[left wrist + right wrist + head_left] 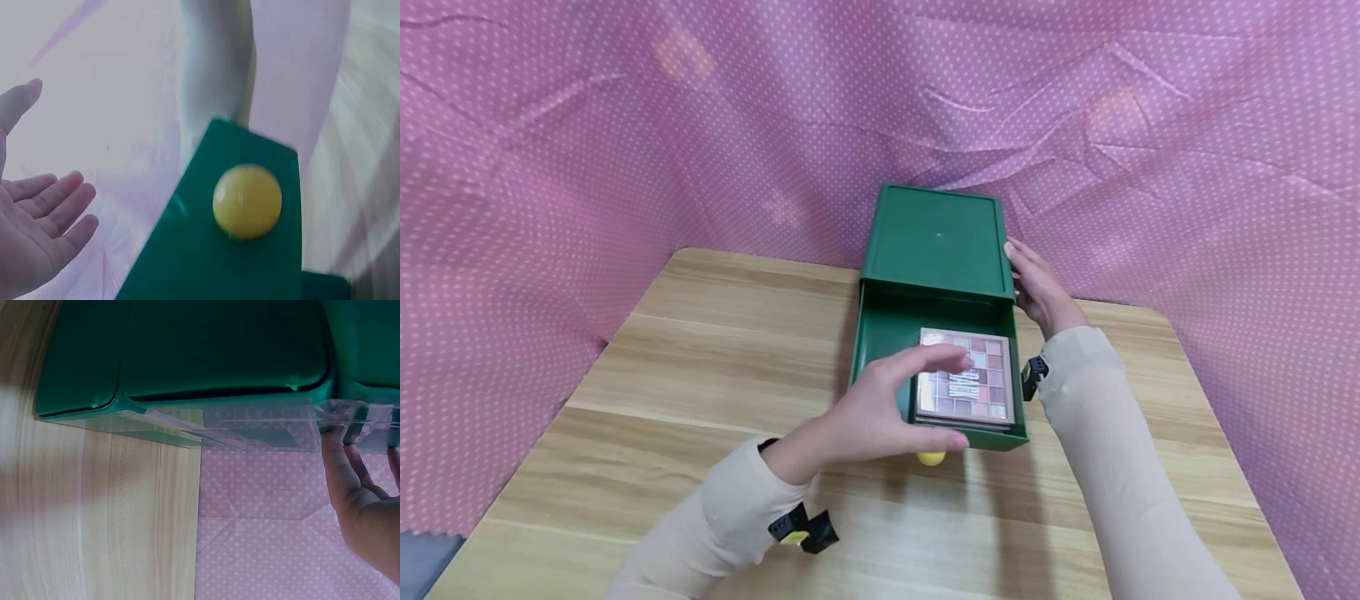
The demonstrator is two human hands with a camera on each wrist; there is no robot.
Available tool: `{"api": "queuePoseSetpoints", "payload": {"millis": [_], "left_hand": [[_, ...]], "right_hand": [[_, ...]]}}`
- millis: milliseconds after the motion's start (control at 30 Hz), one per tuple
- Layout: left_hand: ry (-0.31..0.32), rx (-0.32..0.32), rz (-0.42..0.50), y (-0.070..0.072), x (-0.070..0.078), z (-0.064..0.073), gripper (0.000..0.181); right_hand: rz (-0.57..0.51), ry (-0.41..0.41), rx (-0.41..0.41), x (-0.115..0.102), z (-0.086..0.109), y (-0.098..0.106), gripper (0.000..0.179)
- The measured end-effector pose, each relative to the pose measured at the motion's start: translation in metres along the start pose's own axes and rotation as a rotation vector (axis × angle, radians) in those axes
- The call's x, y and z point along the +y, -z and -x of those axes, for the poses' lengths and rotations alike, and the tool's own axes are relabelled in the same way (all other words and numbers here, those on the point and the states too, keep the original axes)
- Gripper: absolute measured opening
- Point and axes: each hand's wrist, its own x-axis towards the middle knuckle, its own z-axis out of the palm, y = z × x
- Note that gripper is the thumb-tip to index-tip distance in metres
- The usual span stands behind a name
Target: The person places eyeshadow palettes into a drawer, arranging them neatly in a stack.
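A green drawer box (936,242) stands on the table with its drawer (880,329) pulled out towards me. Inside the drawer's right part lies an eyeshadow palette (995,379) with a grid of pinkish pans, on top of a dark-edged flat item. My left hand (880,408) hovers over the drawer front, thumb and fingers spread apart, nothing between them; it partly covers the palette in the head view. The round yellow knob (247,202) on the drawer front shows below its thumb. Against the box's right side, my right hand (1037,279) rests its extended fingers.
The wood-grain table (722,358) extends to both sides of the box. Pink dotted cloth (760,125) hangs behind and at both sides. A small black camera (805,529) is strapped at my left wrist, another (1033,377) at my right.
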Motion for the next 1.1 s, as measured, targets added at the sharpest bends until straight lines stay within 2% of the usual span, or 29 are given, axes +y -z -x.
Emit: {"api": "queuePoseSetpoints", "payload": {"millis": [100, 300, 433, 567, 633, 767, 867, 1100], "left_hand": [[-0.039, -0.031, 0.094, -0.004, 0.005, 0.007, 0.065], [-0.135, -0.113, 0.279, -0.016, 0.006, 0.022, 0.064], [-0.137, -0.167, 0.356, -0.024, 0.005, 0.030, 0.062], [-0.075, -0.183, 0.417, -0.027, 0.012, 0.037, 0.054], [-0.038, -0.179, 0.413, -0.028, 0.015, 0.040, 0.050], [0.080, -0.184, 0.402, -0.037, 0.000, 0.052, 0.044], [0.182, -0.186, 0.433, -0.045, -0.015, 0.060, 0.042], [0.306, -0.167, 0.454, -0.054, -0.034, 0.071, 0.037]], "right_hand": [[0.007, -0.005, 0.001, 0.000, 0.000, 0.000, 0.053], [0.012, -0.015, 0.001, 0.000, 0.000, 0.000, 0.052], [0.007, -0.022, 0.000, -0.001, 0.001, 0.000, 0.052], [0.002, -0.027, 0.000, -0.001, 0.001, -0.001, 0.053], [-0.002, -0.030, 0.002, -0.001, 0.001, -0.001, 0.053], [0.000, -0.034, 0.004, -0.002, 0.001, -0.001, 0.053], [-0.003, -0.033, 0.005, -0.002, 0.001, -0.001, 0.052], [-0.021, -0.022, 0.002, -0.002, 0.002, -0.001, 0.052]]}}
